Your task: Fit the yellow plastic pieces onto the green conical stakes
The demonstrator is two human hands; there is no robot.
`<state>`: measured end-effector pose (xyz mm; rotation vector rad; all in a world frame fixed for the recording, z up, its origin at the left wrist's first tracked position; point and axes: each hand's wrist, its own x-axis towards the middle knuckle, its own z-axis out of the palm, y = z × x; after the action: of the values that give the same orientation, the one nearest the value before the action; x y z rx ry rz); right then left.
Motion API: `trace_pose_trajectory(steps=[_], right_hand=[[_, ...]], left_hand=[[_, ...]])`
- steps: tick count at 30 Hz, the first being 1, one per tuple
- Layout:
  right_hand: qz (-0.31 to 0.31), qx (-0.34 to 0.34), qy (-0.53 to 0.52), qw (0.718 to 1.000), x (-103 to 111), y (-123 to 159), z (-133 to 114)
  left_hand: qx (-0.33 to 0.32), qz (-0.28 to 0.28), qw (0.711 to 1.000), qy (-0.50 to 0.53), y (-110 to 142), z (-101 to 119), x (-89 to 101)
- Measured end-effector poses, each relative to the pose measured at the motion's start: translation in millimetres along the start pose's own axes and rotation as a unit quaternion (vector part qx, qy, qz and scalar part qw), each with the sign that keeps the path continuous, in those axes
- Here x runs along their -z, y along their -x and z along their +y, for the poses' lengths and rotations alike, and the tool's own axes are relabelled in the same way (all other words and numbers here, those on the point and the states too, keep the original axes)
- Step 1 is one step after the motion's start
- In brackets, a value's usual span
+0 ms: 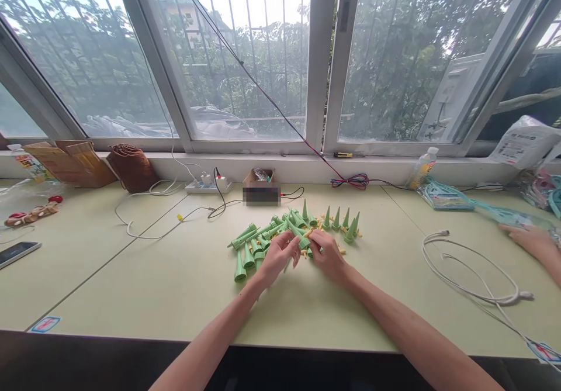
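My left hand (280,255) is closed around a green plastic cone-shaped spike (302,242) with a ribbed collar, above the table. Right beside it, the fingers of my right hand (325,253) pinch a small yellow part (307,234) at the collar end; the fingers partly hide it, and I cannot tell whether it sits in the spike. Under and left of my hands lies a heap of similar green spikes (240,269), some with yellow pieces among them. Behind my right hand several green spikes (336,220) stand upright, points up, with yellow pieces near their bases.
Behind the heap are a small open cardboard box (253,176), a power strip (207,186) and cables. A white coiled cable (473,297) lies at right, near another person's hand (526,240) on teal packaging. A phone (18,254) rests far left; a bottle (424,168) stands by the window.
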<state>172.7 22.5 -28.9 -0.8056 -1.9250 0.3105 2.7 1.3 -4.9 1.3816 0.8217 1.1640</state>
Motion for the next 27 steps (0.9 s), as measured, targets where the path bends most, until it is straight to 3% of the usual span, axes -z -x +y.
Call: trace_pose_trajectory(steps=[19, 27], right_hand=[[-0.034, 0.037, 0.061, 0.997, 4, 1, 7], [-0.039, 0.054, 0.082, 0.994, 4, 1, 9]], left_hand=[[-0.075, -0.006, 0.988, -0.133, 1, -5, 7.2], [-0.166, -0.007, 0.953, -0.254, 0, -7, 11.9]])
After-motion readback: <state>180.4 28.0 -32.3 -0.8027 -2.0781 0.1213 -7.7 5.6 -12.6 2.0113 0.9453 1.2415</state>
